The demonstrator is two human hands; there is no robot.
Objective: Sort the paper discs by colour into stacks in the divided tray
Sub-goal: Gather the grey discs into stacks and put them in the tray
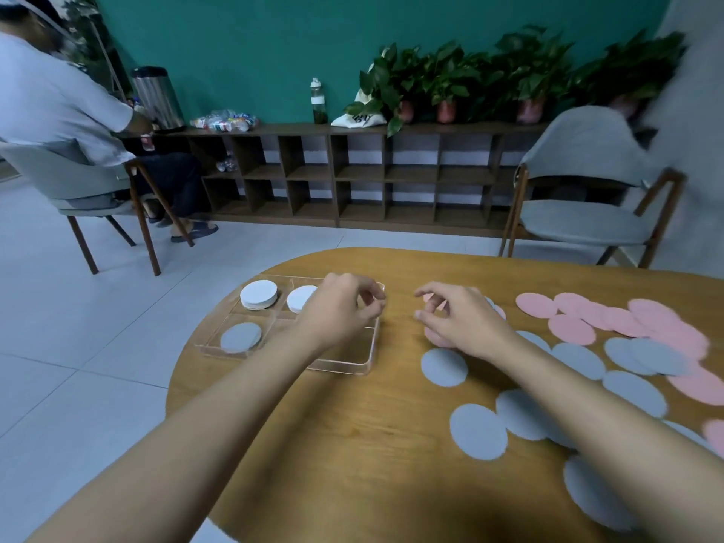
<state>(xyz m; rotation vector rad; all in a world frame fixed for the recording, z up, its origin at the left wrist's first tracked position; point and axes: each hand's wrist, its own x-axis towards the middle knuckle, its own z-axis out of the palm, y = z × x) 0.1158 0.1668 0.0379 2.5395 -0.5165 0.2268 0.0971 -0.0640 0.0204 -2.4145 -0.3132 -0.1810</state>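
Note:
A clear divided tray (344, 366) sits on the left part of the wooden table. Its back compartments hold two stacks of white discs (258, 293) (301, 299), and a blue-grey disc (241, 337) lies in the front left compartment. My left hand (341, 309) hovers over the tray's right side with its fingers loosely curled, and no disc shows in it. To the right of the tray, my right hand (460, 319) hovers just over a pink disc (435, 335) with thumb and fingers apart. Loose pink discs (572, 329) and blue-grey discs (444, 366) are spread over the table's right half.
The rounded table edge (176, 386) runs close to the tray's left side. A person sits on a chair (78, 182) at the far left. A grey chair (580, 221) stands behind the table, and a low wooden shelf (352, 178) with plants lines the wall.

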